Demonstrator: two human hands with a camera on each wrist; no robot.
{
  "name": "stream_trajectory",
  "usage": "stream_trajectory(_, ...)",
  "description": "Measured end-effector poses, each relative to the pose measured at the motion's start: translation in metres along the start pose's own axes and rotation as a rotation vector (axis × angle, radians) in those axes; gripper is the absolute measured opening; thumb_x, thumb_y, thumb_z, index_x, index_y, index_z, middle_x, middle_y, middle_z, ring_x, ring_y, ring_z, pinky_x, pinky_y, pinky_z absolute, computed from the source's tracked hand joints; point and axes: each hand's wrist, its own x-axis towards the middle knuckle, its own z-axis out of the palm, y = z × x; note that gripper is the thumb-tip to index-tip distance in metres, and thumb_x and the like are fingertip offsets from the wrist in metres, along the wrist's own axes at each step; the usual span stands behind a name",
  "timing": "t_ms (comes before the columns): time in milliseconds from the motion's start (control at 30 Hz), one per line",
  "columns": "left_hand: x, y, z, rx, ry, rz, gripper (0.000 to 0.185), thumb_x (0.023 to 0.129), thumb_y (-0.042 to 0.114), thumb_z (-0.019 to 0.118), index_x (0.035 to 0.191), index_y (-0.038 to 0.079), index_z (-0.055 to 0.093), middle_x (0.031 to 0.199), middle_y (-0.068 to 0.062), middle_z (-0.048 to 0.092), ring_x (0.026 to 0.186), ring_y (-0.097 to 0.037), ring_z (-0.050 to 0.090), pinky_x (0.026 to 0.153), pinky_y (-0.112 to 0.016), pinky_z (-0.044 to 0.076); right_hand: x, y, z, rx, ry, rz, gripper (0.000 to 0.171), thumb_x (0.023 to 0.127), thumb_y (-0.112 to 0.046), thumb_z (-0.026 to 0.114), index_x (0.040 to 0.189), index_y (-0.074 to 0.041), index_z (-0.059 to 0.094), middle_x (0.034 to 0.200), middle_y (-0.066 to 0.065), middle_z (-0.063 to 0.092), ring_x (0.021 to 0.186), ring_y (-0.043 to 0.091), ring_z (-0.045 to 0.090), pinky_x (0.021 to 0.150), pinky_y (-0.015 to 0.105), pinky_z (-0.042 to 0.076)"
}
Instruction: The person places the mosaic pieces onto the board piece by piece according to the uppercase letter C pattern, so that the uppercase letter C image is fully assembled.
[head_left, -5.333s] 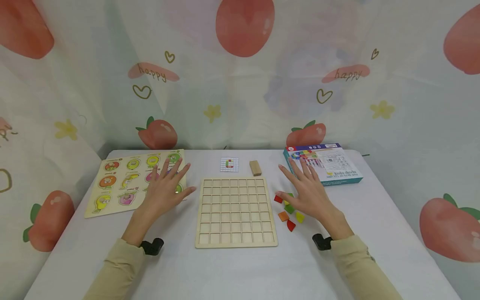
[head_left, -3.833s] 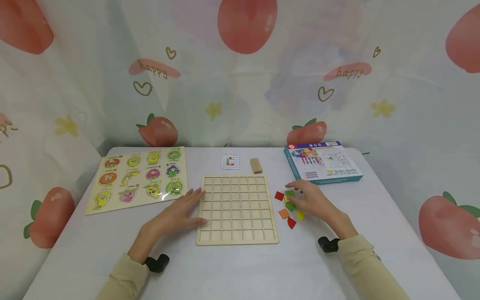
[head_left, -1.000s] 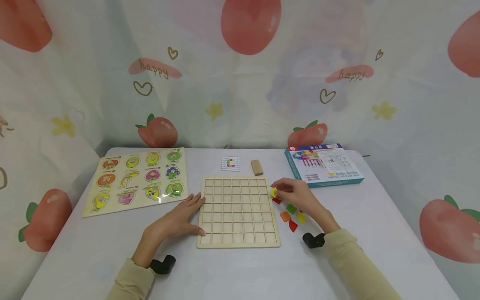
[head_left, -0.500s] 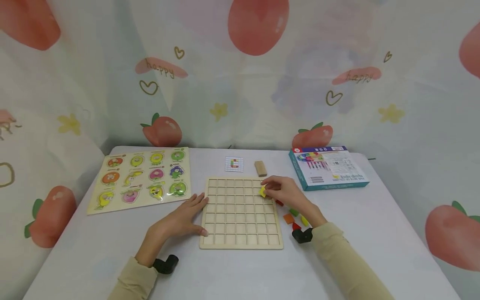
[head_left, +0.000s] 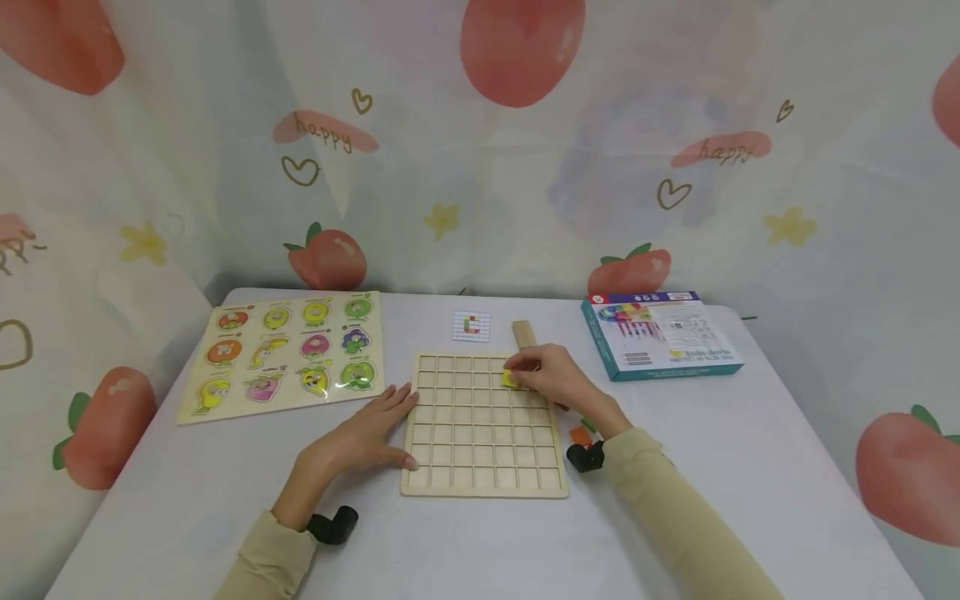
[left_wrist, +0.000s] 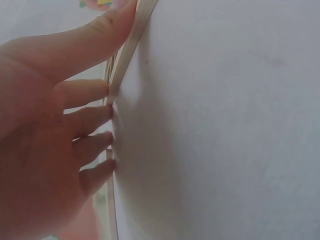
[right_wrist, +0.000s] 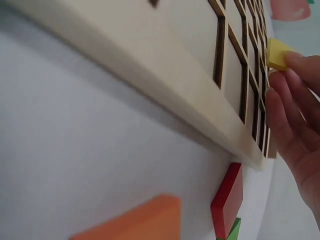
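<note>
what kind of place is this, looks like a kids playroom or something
Probably a tabletop play or recording corner, not clearly a playroom: a strawberry-print cloth backdrop hangs behind a white table that bears a wooden grid board, a fruit peg puzzle and a boxed game.

pale matt wood grid board, glossy painted yellow tile, smooth white tablecloth

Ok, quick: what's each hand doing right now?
Left hand: open, fingers resting against the grid board edge.
Right hand: pinching a yellow tile over the board.
</note>
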Motion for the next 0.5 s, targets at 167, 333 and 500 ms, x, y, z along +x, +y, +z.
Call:
stream_trajectory(167,0.002,0.0,0.001,0.006,0.0,-0.006,0.103,0.08,0.037,0.087,0.162,0.007,0.031,0.172,-0.012,0.018,0.16,-0.037,0.01,0.127,-0.058,0.02,0.007,-0.004,0.004,-0.007,-0.016,-0.03,0.012,0.094,-0.013,0.075,0.105,-0.009,0.08,0.099,0.004,0.077,0.087,0.015,0.067,0.082,0.032,0.057)
stream_trajectory(333,0.001,0.001,0.001,0.005,-0.001,-0.019,0.103,0.08,0.036,0.088,0.162,0.008,0.032,0.172,-0.012,0.019,0.16,-0.037,0.01,0.127,-0.058,0.02,0.009,-0.009,0.007,-0.009,-0.038,-0.043,0.012,0.094,-0.012,0.074,0.105,-0.009,0.08,0.101,0.004,0.077,0.088,0.015,0.067,0.084,0.034,0.057)
stream_trajectory(500,0.001,0.0,0.0,0.004,0.006,-0.026,0.104,0.079,0.036,0.089,0.161,0.008,0.032,0.172,-0.012,0.02,0.16,-0.036,0.011,0.127,-0.058,0.021,0.012,-0.01,0.011,-0.036,-0.047,-0.038,0.015,0.095,-0.012,0.074,0.108,-0.008,0.079,0.104,0.005,0.077,0.089,0.015,0.066,0.082,0.032,0.057)
